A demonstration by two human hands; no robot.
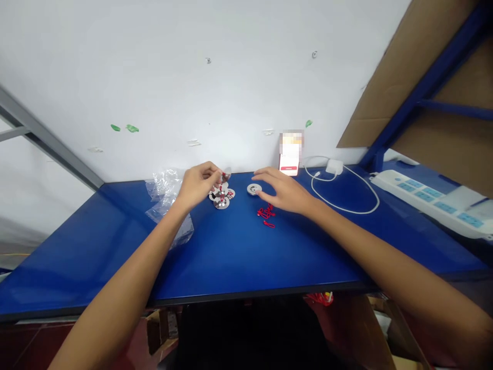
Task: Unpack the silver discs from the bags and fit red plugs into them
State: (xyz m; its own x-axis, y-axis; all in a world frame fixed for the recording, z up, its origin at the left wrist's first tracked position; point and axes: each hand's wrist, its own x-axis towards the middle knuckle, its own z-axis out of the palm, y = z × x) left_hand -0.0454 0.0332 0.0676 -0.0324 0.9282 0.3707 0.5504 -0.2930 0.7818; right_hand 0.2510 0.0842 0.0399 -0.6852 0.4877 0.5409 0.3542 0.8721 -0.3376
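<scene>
My left hand (202, 182) is closed, its thumb and fingers pinching a small shiny round disc (226, 177) with a bit of red on it. Right below lies a pile of round metallic discs (221, 202), some with red cord loops. My right hand (283, 189) hovers with thumb and fingers apart. Between its thumb and index finger, on the blue table (227, 252), sits a small stack of pale round discs (253, 188); whether the thumb touches it I cannot tell. Several red cord loops (266, 212) lie just in front of that hand.
Clear plastic bags (183, 231) lie beside my left forearm. A phone (289, 159) leans against the white wall. To the right are a white charger (334, 166) with its looping cable (358, 211) and a long power strip (431, 198). A blue metal frame (408, 92) rises behind it.
</scene>
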